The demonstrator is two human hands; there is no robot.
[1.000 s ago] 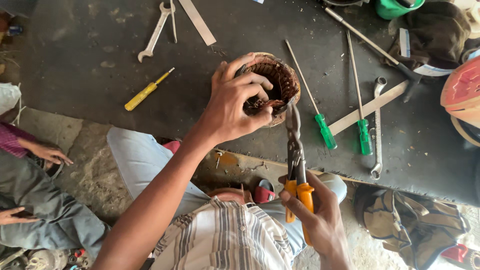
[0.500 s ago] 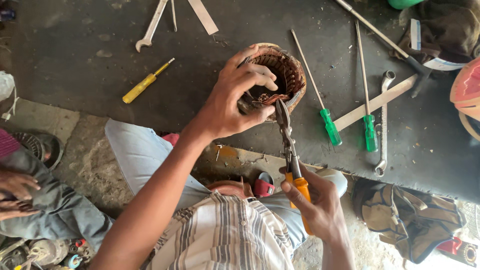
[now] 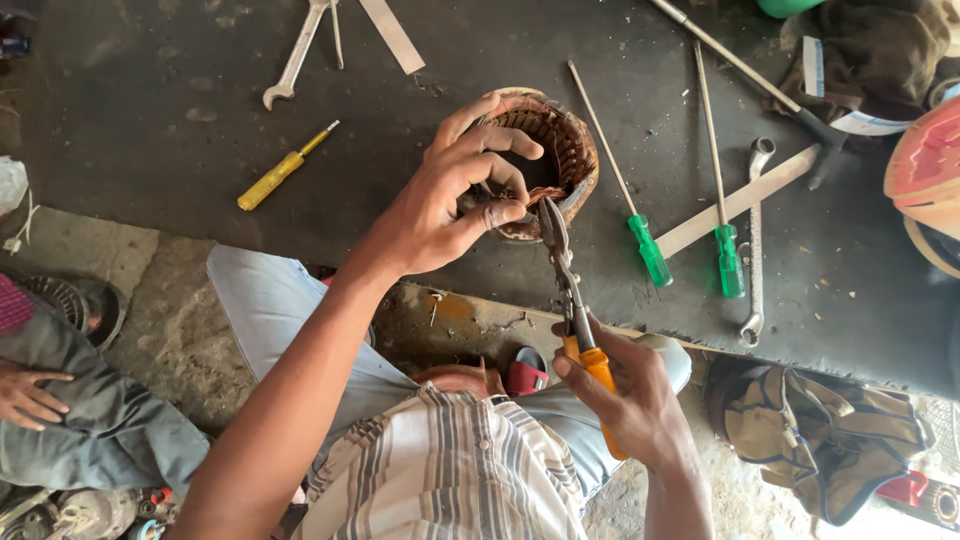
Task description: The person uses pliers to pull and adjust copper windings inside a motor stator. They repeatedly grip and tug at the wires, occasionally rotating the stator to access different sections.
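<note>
- Presently, head view: left hand (image 3: 450, 200) clasps the near rim of a round motor stator (image 3: 545, 150), fingers (image 3: 500, 140) curled over the edge, thumb and forefinger pinching a tuft of reddish copper winding at the lower lip.
- Motor stator: ring-shaped, rusty brown shell, ribbed slots lining the hollow centre; it rests on the dark tabletop (image 3: 150, 130) near the front edge.
- Right hand (image 3: 625, 390): fingers wrapped tight around the orange handles of a pair of pliers (image 3: 570, 290); grey metal nose points up and touches the winding just beside the left thumb. Whether the nose is parted cannot be told.
- Tabletop: matt black, scuffed, dusted with pale specks.
- Two screwdrivers with translucent green handles (image 3: 650, 250) and long thin steel shafts, lying right of the stator, roughly parallel.
- Yellow-handled screwdriver (image 3: 270, 180), short, lying well left of the stator.
- Open-ended spanner (image 3: 295, 55), bright steel, at the far left of the tabletop; a second spanner (image 3: 755, 240) at the right, crossing a flat pale metal strip (image 3: 740, 200).
- Khaki cloth bag (image 3: 820, 440), crumpled, on the floor lower right.
- Striped shirt (image 3: 450, 470), beige and grey, on the person's torso.
- Another person's hand (image 3: 30, 390) resting on grey trousers at the left edge.
</note>
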